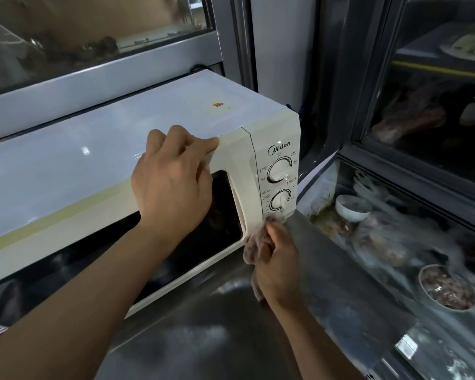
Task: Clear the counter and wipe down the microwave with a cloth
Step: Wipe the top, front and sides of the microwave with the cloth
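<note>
One microwave (99, 171), two dials (279, 171), one cloth (254, 242).

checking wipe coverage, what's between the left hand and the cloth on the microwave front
In the head view, only the cream door handle separates the left hand from the pinkish crumpled cloth.
</note>
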